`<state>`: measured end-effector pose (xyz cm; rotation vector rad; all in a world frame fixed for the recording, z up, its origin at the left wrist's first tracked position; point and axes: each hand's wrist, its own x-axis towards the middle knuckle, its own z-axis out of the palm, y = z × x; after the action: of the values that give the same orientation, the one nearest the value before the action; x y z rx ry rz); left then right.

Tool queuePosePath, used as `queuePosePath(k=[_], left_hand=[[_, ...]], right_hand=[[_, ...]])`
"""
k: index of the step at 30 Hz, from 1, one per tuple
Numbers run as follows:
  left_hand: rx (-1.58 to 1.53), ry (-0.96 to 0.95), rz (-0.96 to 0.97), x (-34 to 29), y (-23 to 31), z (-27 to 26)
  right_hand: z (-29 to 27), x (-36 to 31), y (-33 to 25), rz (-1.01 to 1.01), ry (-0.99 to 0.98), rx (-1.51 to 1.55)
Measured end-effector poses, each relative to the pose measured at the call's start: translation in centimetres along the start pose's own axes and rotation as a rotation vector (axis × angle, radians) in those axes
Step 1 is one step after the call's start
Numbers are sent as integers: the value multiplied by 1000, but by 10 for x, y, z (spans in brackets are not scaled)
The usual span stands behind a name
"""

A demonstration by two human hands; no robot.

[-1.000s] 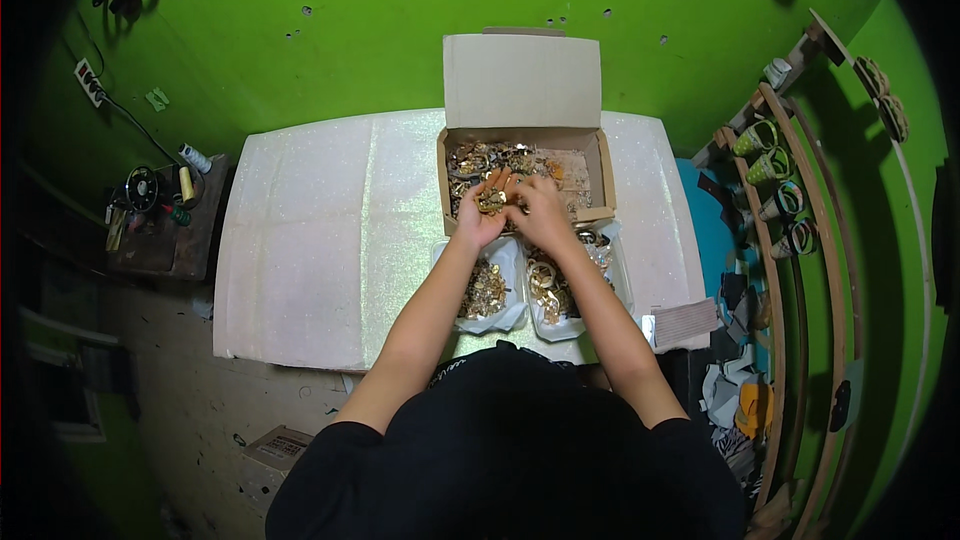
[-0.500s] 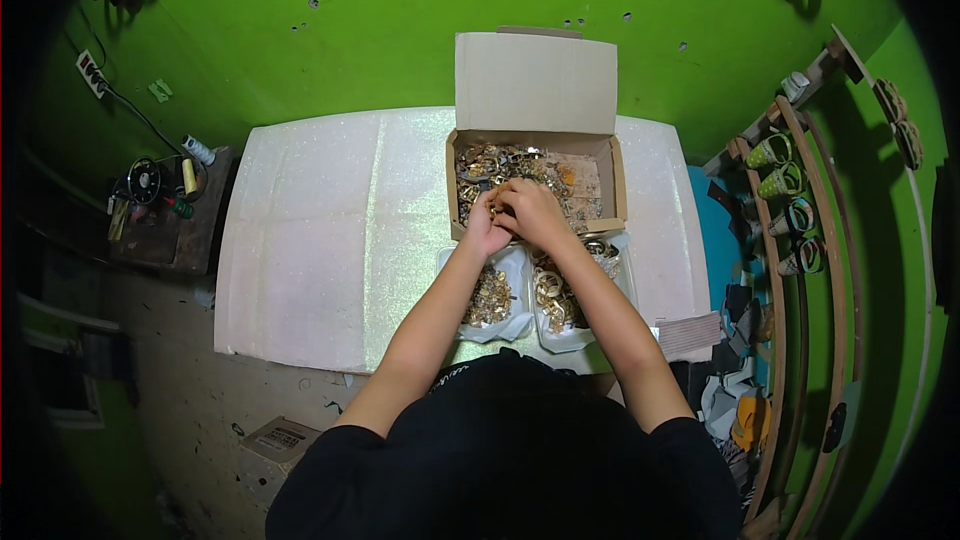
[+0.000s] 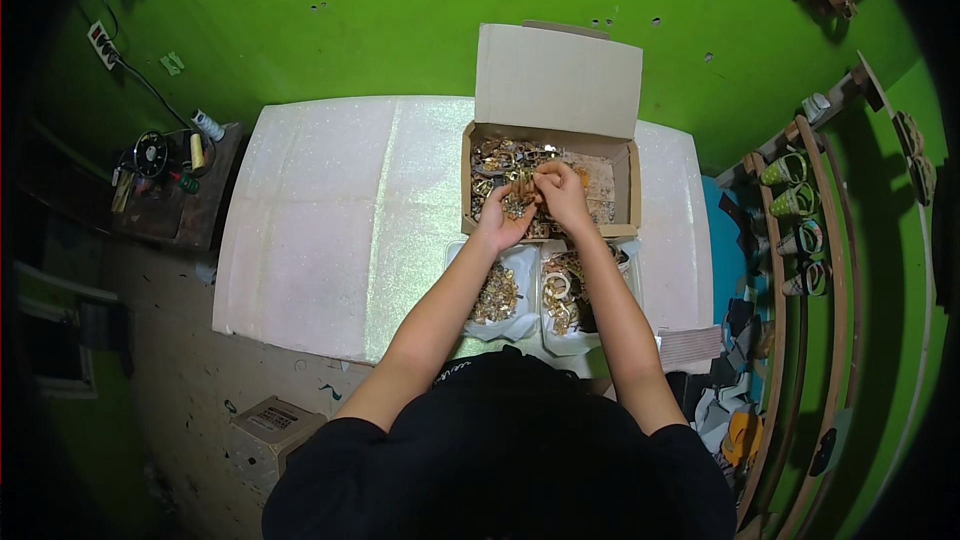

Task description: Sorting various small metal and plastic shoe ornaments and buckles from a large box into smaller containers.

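An open cardboard box [image 3: 627, 185] with its lid raised stands on the table, with a heap of small gold and silver metal fittings [image 3: 490, 155] inside. Over its front half, my left hand [image 3: 508, 225] is cupped palm up, with several small golden-brown metal pieces resting in it. Just to the right, my right hand [image 3: 566, 198] has its fingertips pinched together beside the left fingers. What it pinches is too small to name. Close to me are two plastic-lined trays. The left tray [image 3: 522, 325] holds small gold fittings, and the right tray [image 3: 565, 344] holds larger rings and buckle-like pieces.
A glittery white cover lies over the table [image 3: 310, 220]. Beyond the right edge are a wooden rack with several sandals [image 3: 795, 200] and a pile of scraps [image 3: 725, 405]. A small dark stand [image 3: 190, 210] with thread spools is at left; a carton [image 3: 275, 435] sits on the floor.
My hands have come slightly apart, and the left palm now shows the pieces lying in it. The whole view has shifted a little, so the box appears farther right.
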<state>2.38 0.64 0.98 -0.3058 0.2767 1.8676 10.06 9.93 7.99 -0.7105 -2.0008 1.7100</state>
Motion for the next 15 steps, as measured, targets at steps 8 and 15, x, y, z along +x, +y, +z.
queuePosePath(k=[8, 15], left_hand=[[45, 99, 55, -7, -1, 7], [6, 29, 53, -10, -2, 11]], right_hand=[[-4, 0, 3, 28, -75, 174], [-17, 1, 8, 207, -154, -8]])
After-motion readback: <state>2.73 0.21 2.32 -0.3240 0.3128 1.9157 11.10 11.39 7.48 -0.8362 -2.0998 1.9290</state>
